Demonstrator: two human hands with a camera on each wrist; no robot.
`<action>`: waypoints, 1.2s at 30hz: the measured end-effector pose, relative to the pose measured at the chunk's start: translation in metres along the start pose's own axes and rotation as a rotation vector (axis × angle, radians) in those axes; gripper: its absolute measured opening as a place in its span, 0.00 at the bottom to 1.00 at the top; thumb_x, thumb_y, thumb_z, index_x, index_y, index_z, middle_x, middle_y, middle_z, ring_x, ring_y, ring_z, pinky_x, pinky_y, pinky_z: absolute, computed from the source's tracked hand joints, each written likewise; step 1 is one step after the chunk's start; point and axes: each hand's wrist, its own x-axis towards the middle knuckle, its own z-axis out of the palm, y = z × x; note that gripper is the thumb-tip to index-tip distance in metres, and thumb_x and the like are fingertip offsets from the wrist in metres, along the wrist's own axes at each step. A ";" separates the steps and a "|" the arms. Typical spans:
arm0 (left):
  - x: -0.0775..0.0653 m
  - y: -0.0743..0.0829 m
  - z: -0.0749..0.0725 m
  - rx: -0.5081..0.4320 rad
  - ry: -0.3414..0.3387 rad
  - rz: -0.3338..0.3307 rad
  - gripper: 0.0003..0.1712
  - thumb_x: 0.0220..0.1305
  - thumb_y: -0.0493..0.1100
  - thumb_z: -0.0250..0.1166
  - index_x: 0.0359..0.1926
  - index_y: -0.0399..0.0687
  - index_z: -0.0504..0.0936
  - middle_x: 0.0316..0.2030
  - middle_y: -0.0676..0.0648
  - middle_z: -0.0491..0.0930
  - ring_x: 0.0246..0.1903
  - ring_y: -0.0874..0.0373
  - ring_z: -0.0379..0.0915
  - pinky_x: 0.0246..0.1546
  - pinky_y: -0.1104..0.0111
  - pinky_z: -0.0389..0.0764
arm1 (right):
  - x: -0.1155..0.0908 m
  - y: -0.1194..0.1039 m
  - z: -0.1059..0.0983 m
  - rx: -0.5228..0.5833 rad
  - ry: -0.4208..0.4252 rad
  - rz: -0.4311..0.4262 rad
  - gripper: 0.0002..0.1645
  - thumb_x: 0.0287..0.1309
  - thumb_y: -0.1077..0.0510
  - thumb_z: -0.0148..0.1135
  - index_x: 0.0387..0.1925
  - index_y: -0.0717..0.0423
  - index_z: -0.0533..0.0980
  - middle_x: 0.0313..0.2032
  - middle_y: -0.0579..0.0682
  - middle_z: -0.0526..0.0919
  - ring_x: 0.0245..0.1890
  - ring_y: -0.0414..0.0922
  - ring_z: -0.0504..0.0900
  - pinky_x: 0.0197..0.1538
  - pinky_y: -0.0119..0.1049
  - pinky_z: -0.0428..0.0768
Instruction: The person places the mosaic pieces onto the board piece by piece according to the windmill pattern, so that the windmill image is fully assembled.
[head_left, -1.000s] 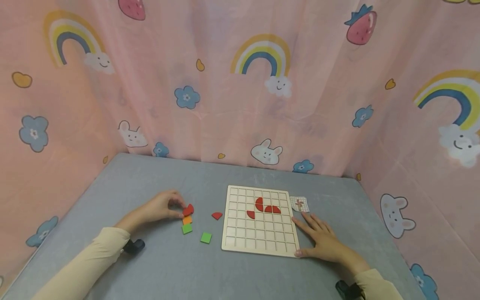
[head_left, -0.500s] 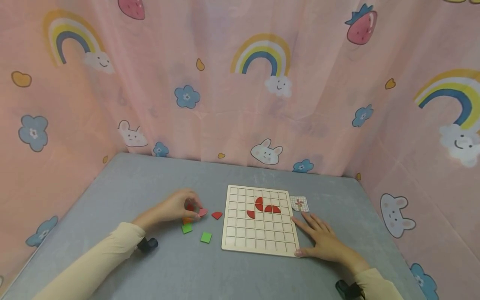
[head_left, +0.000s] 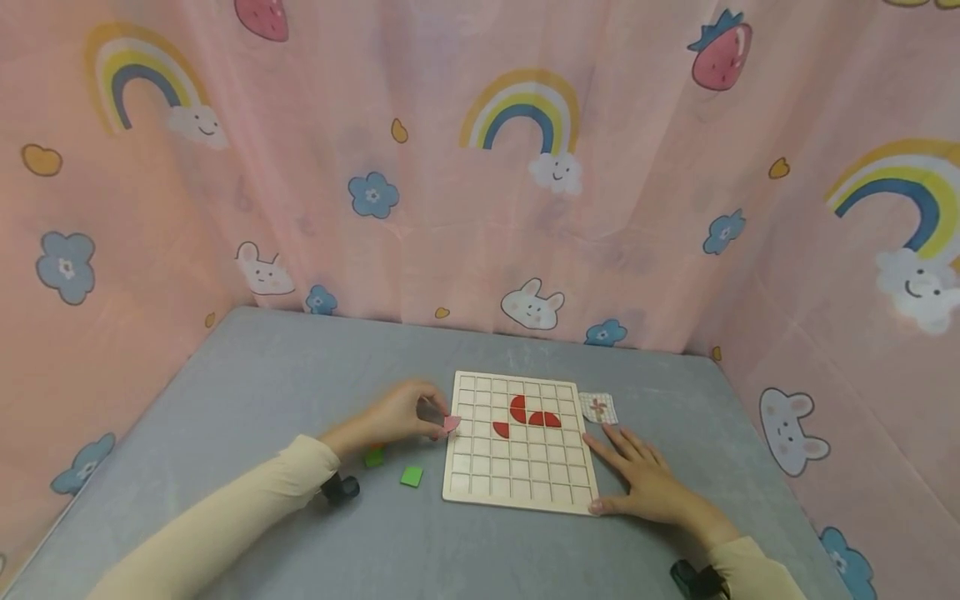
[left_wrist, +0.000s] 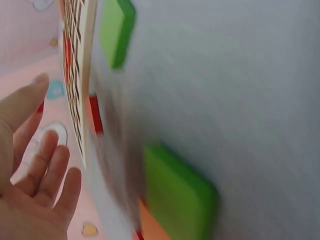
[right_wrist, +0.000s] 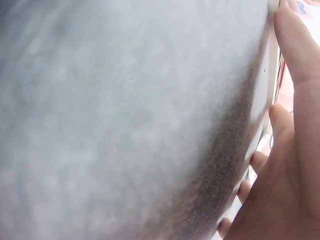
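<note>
My left hand (head_left: 405, 410) pinches a red quarter-circle tile (head_left: 452, 424) between thumb and fingertips, over the left edge of the wooden grid board (head_left: 517, 475). In the left wrist view that tile is mostly hidden behind the thumb. Several red quarter-circle tiles (head_left: 544, 419) lie in squares on the board's upper part. With fingers spread, my right hand (head_left: 648, 482) touches the board's right edge, thumb at the near corner. Another red tile (left_wrist: 95, 115) lies on the table beside the board, hidden behind the left hand in the head view.
Two green square tiles, a nearer one (head_left: 411, 476) and one by the left wrist (head_left: 373, 457), lie left of the board. An orange tile (left_wrist: 152, 225) shows beside a green one. A small pattern card (head_left: 599, 408) lies at the board's right. A pink curtain hangs behind the grey table (head_left: 322, 358).
My left hand has taken a red tile from the cluster at the left and carried it right to the board's left edge. My right hand has stayed in place.
</note>
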 end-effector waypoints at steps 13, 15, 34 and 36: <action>0.034 0.026 0.041 -0.057 0.021 0.016 0.10 0.60 0.44 0.80 0.38 0.49 0.87 0.43 0.52 0.84 0.49 0.54 0.79 0.55 0.60 0.78 | 0.000 -0.001 0.001 -0.011 -0.010 0.009 0.65 0.49 0.29 0.78 0.82 0.48 0.62 0.82 0.67 0.53 0.79 0.74 0.48 0.71 0.81 0.46; 0.040 0.027 0.047 -0.050 0.020 0.026 0.10 0.60 0.44 0.81 0.38 0.49 0.87 0.43 0.52 0.84 0.50 0.54 0.79 0.56 0.59 0.79 | 0.000 0.000 0.001 -0.013 -0.003 0.004 0.65 0.48 0.29 0.78 0.81 0.48 0.62 0.81 0.67 0.53 0.79 0.74 0.48 0.71 0.81 0.46; 0.063 0.036 0.081 -0.011 0.008 -0.059 0.11 0.57 0.44 0.83 0.37 0.50 0.89 0.44 0.52 0.80 0.50 0.54 0.76 0.55 0.62 0.79 | 0.000 -0.001 0.000 0.002 -0.008 0.013 0.64 0.49 0.29 0.78 0.81 0.48 0.62 0.82 0.66 0.54 0.79 0.73 0.47 0.71 0.81 0.46; 0.063 0.038 0.082 0.003 0.007 -0.065 0.11 0.57 0.44 0.83 0.37 0.50 0.89 0.45 0.51 0.80 0.52 0.52 0.77 0.56 0.61 0.79 | 0.000 -0.002 0.000 0.006 -0.014 0.017 0.64 0.49 0.29 0.78 0.81 0.48 0.62 0.82 0.66 0.53 0.79 0.73 0.47 0.71 0.81 0.45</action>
